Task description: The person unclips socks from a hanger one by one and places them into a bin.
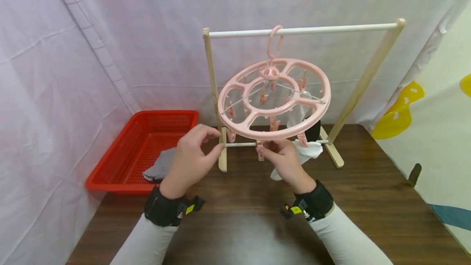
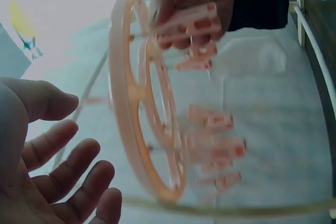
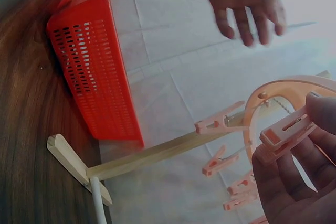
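A round pink clip hanger point(image 1: 241, 128) hangs tilted by its hook from a white rod point(image 1: 338, 30). My right hand point(image 1: 288, 162) pinches one pink clothespin point(image 3: 286, 132) at the hanger's near edge, between thumb and fingers. In the left wrist view that same clothespin point(image 2: 205, 22) has no cloth in it. My left hand point(image 1: 193, 158) is held off to the left of the hanger, its fingers loosely bent and nothing in them. A white cloth point(image 1: 312, 150) and a black cloth point(image 1: 314, 131) hang at the hanger's right side, partly hidden by its ring.
A red plastic basket point(image 1: 110, 144) stands at left on the wooden table point(image 1: 235, 216), with a grey cloth point(image 1: 162, 165) inside. The rack's wooden posts point(image 1: 368, 79) rise either side of the hanger. A lower white rod point(image 1: 239, 144) joins their feet. White sheeting hangs behind.
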Tool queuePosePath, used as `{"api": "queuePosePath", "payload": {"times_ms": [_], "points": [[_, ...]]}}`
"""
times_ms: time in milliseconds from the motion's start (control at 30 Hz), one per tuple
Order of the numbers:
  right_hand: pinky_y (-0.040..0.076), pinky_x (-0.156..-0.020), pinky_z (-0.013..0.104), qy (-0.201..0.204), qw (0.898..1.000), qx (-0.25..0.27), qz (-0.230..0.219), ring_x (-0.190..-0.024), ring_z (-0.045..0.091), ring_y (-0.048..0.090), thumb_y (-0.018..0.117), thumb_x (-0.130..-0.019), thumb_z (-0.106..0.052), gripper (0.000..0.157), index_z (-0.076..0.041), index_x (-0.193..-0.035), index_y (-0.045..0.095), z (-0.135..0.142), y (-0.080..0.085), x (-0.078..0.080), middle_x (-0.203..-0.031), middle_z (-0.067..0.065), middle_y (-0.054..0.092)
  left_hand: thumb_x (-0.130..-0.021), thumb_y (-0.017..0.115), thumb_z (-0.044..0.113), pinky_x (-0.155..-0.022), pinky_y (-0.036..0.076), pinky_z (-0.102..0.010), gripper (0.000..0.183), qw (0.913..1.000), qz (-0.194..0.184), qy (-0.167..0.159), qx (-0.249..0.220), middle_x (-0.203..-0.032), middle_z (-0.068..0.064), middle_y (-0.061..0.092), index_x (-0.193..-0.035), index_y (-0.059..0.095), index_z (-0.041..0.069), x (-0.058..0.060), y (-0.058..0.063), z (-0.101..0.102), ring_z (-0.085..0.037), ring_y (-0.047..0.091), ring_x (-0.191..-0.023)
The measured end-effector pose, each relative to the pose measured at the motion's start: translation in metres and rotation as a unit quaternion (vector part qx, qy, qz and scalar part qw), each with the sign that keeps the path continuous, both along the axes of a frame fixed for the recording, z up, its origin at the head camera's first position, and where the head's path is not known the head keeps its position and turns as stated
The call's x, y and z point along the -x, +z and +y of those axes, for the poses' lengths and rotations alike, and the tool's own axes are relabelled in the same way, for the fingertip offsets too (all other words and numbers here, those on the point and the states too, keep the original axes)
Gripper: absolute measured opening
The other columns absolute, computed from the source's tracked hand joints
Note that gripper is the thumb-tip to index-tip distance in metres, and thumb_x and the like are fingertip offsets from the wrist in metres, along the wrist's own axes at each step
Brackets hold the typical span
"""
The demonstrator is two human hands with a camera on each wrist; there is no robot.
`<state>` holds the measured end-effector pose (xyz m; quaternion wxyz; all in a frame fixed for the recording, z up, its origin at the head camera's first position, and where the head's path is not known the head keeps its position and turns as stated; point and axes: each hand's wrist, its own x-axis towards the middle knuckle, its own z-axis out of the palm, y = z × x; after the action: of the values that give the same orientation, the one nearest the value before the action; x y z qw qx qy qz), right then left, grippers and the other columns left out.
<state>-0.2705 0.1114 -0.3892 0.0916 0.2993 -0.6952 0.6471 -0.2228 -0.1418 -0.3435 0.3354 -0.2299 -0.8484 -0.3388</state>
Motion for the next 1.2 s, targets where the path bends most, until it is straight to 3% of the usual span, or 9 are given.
{"api": "queuePosePath", "payload": {"times_ms": [167, 300, 433, 567, 733, 933, 1200], "points": [[0.052, -0.062, 0.030, 0.013, 1.000, 0.005, 0.004, -0.066, 0.036, 0.058, 0.062, -0.090, 0.002, 0.008, 0.007, -0.095, 0.064, -0.002, 0.014, -0.012, -0.074, 0.027, 0.060, -0.083, 0.069, 0.020, -0.070, 0.044, -0.031, 0.021, 0.9966, 0.066, -0.015, 0.047, -0.089, 0.002, 0.059, -0.102, 0.064, 0.013, 0.004, 0.009, 0.035, -0.016, 0.050, -0.082], [0.051, -0.061, 0.030, 0.019, 1.000, 0.002, 0.004, -0.067, 0.036, 0.057, 0.062, -0.090, 0.001, 0.015, 0.004, -0.105, 0.065, -0.003, 0.013, -0.011, -0.074, 0.025, 0.059, -0.083, 0.070, 0.020, -0.078, 0.047, -0.032, 0.025, 0.9935, 0.091, -0.033, 0.060, -0.094, -0.001, 0.062, -0.105, 0.064, 0.011, 0.004, 0.016, 0.053, -0.017, 0.054, -0.090], [0.050, -0.061, 0.029, 0.023, 1.000, 0.003, -0.002, -0.068, 0.032, 0.057, 0.063, -0.090, 0.000, 0.030, -0.005, -0.120, 0.065, -0.001, 0.001, -0.002, -0.077, 0.020, 0.060, -0.082, 0.070, 0.019, -0.083, 0.047, -0.036, 0.022, 0.9882, 0.127, -0.005, 0.085, -0.096, -0.003, 0.064, -0.102, 0.067, 0.011, 0.007, 0.019, 0.066, -0.022, 0.057, -0.095], [0.053, -0.064, 0.029, 0.021, 1.000, 0.008, -0.004, -0.073, 0.025, 0.061, 0.064, -0.089, 0.002, 0.037, -0.004, -0.125, 0.063, -0.001, -0.003, 0.000, -0.089, 0.023, 0.064, -0.081, 0.068, 0.019, -0.084, 0.046, -0.040, 0.020, 0.9789, 0.161, 0.027, 0.123, -0.093, -0.004, 0.064, -0.100, 0.068, 0.012, 0.012, 0.020, 0.078, -0.025, 0.056, -0.094], [0.056, -0.071, 0.028, 0.004, 1.000, -0.003, 0.001, -0.086, 0.016, 0.065, 0.064, -0.088, 0.003, 0.034, 0.004, -0.122, 0.062, -0.003, 0.014, -0.014, -0.104, 0.026, 0.067, -0.080, 0.070, 0.022, -0.077, 0.045, -0.038, 0.019, 0.9765, 0.152, 0.019, 0.152, -0.092, -0.001, 0.065, -0.098, 0.069, 0.015, 0.017, 0.021, 0.084, -0.023, 0.054, -0.089], [0.054, -0.066, 0.028, -0.023, 0.999, -0.041, 0.004, -0.075, 0.023, 0.062, 0.070, -0.086, -0.002, 0.033, 0.003, -0.117, 0.062, -0.003, 0.024, -0.022, -0.085, 0.019, 0.063, -0.081, 0.074, 0.020, -0.072, 0.045, -0.038, 0.010, 0.9782, 0.137, 0.050, 0.148, -0.091, 0.003, 0.069, -0.091, 0.072, 0.019, 0.018, 0.019, 0.078, -0.022, 0.056, -0.089], [0.055, -0.066, 0.027, -0.028, 0.999, -0.044, -0.012, -0.074, 0.023, 0.062, 0.073, -0.083, -0.003, 0.035, 0.003, -0.116, 0.063, -0.004, 0.023, -0.023, -0.084, 0.015, 0.063, -0.083, 0.071, 0.012, -0.071, 0.046, -0.037, 0.011, 0.9769, 0.149, 0.045, 0.146, -0.092, 0.001, 0.068, -0.092, 0.072, 0.018, 0.017, 0.014, 0.073, -0.022, 0.057, -0.090]]}}
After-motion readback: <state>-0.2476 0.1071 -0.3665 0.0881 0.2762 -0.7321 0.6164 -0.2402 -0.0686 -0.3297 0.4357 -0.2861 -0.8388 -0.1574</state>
